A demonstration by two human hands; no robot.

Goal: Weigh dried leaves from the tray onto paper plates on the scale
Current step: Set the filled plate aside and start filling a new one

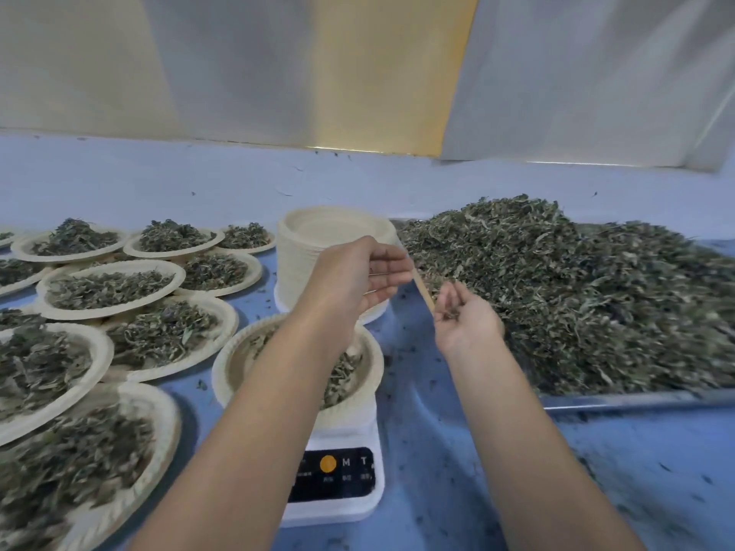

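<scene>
The paper plates (220, 371) are matt, with ribbed rims. The scale (350, 507) is smooth white plastic with a glossy black panel. The tray (636, 399) has a shiny metal rim. The dried leaves (576, 304) look rough and dull. The tabletop (437, 451) is smooth.

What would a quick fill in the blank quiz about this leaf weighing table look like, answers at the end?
The paper plate in the middle sits on a white ___.
The big heap of dried leaves lies in a metal ___.
The filled plates lie on the ___ side of the table.
Answers: scale, tray, left.
</scene>
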